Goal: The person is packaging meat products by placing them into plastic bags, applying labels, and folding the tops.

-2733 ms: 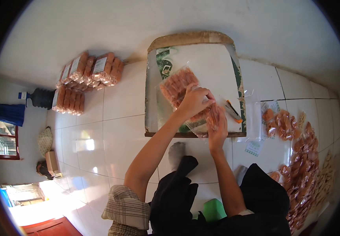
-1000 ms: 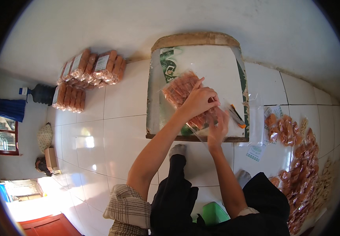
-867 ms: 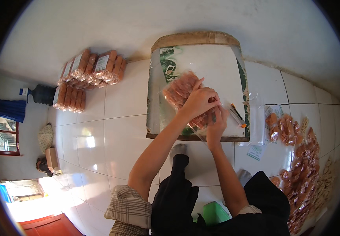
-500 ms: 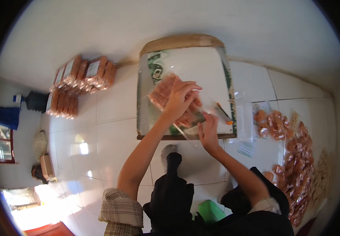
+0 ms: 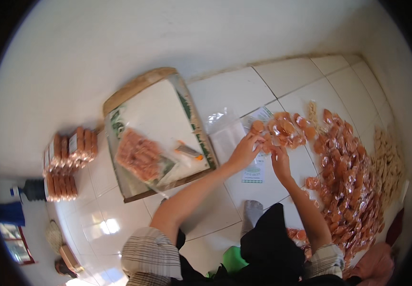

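Note:
My left hand and my right hand meet over the white tiled floor, fingers closed on small clear packets of orange, round discs. Beside them lie flat clear plastic bags and printed paper labels, partly hidden by my left hand. Left of my hands, on the white-topped board with worn edges, lie a large clear bag filled with rows of orange packets and an orange-tipped cutter, both slightly blurred.
A pile of orange packets spreads at the right, with pale packets beyond. Packed bundles and a water jug are at the left. A green plastic item sits between my legs; walls border the floor.
My view has swung right, shifting the board leftward. Both hands have let go of the large bag on the board and moved right to the small packets on the floor.

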Tool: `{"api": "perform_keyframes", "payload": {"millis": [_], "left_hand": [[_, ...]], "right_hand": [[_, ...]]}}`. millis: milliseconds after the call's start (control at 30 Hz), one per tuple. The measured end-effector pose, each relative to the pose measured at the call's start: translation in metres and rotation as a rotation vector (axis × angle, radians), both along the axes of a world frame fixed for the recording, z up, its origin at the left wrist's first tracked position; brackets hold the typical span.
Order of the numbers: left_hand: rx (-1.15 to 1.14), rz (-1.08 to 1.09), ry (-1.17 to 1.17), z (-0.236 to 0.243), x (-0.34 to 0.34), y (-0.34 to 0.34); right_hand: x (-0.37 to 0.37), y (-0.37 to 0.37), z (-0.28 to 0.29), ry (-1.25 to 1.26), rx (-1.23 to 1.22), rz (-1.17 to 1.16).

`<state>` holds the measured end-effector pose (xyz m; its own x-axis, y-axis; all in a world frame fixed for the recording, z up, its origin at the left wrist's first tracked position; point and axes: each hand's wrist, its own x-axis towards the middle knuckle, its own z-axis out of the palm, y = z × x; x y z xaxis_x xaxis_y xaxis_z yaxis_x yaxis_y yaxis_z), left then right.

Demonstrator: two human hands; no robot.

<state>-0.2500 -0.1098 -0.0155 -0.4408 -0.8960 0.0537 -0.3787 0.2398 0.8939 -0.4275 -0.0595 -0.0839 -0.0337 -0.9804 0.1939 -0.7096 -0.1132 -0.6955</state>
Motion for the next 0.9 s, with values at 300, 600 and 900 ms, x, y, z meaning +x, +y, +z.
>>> {"api": "perform_keyframes", "payload": {"millis": [300,600,900], "left_hand": [[0.161,0.564,0.255,-0.135,-0.078,0.026],[0.457,0.608,0.600,-0.057,-0.072,0.021],[-0.224,0.452,0.305,0.067,0.051,0.051]], "right_hand": [[0.027,-0.008,-0.047,0.120,-0.095,-0.087],[0.038,-0.014,0.006,-0.236,-0.113,-0.199],[0.100,0.012,0.145,-0.632,-0.003,0.087]]}}
